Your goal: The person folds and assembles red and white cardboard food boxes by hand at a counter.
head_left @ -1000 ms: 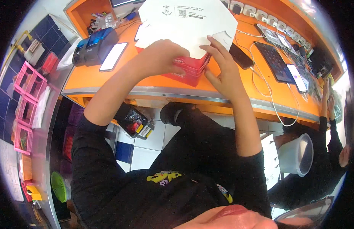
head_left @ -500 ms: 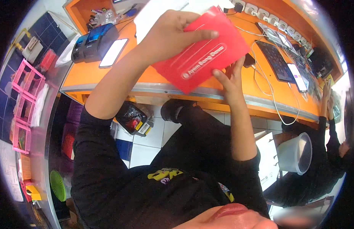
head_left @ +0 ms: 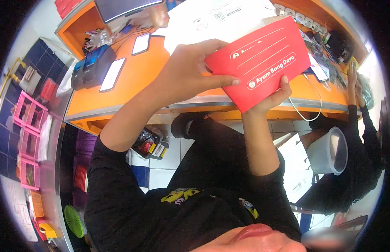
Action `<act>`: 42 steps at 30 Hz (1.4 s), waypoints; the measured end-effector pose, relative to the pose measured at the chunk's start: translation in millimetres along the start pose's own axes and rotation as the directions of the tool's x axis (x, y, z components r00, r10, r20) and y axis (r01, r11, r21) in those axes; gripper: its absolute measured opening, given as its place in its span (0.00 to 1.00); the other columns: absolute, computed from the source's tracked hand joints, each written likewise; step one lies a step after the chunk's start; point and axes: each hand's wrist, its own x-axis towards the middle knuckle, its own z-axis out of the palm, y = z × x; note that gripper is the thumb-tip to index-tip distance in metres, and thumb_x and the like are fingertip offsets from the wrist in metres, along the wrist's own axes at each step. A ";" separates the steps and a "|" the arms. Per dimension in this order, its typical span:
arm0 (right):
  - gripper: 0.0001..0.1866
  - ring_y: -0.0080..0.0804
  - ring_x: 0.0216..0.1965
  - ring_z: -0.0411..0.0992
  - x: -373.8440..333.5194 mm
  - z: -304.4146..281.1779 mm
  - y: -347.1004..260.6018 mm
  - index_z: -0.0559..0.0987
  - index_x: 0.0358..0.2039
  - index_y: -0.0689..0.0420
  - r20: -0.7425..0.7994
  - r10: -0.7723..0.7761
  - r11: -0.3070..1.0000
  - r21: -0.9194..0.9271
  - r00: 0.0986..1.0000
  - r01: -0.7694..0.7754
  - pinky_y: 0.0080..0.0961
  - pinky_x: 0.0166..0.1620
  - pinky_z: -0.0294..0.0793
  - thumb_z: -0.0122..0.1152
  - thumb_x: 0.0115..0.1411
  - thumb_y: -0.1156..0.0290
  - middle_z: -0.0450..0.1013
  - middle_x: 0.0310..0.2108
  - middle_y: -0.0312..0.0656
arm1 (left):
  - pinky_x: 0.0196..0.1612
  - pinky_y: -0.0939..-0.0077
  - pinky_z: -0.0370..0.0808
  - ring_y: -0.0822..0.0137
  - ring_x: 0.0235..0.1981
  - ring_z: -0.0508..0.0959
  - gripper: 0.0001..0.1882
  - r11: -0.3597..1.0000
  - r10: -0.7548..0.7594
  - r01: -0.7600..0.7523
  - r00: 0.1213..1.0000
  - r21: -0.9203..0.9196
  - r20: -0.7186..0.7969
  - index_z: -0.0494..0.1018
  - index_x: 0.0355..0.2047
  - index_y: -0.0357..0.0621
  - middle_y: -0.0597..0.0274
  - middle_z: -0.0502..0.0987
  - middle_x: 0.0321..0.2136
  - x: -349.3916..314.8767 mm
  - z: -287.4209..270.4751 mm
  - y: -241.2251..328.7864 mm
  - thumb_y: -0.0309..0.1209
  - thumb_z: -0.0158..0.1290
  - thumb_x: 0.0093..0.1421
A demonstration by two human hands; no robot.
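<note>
A flat red cardboard sleeve (head_left: 262, 63) with white print is lifted above the orange counter (head_left: 140, 80), close to the camera. My left hand (head_left: 186, 71) grips its left edge, thumb across the front. My right hand (head_left: 270, 96) holds its lower edge from beneath, fingertips showing over the rim. Behind the sleeve lie large white sheets (head_left: 211, 19) on the counter.
On the counter's left sit a blue-black card machine (head_left: 92, 67) and two phones (head_left: 113, 74). Cables and devices (head_left: 325, 46) crowd the right end. Another person's arm (head_left: 356, 105) reaches in at far right. A white bucket (head_left: 329, 151) and pink racks (head_left: 29, 138) stand on the floor.
The red sleeve came up off the counter toward the camera and now sits a little more to the right, held flat in both hands.
</note>
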 end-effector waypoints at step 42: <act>0.54 0.51 0.63 0.51 -52.6 -363.3 -198.0 0.56 0.62 0.62 -0.835 -0.211 -0.404 -0.399 0.508 -0.823 0.52 0.58 0.57 0.62 0.44 0.38 0.53 0.60 0.63 | 0.64 0.37 0.37 0.42 0.64 0.52 0.13 0.636 0.032 -0.193 0.974 0.748 0.224 0.67 0.15 0.45 0.53 0.70 0.48 -73.5 -70.3 -66.2 0.38 0.57 0.45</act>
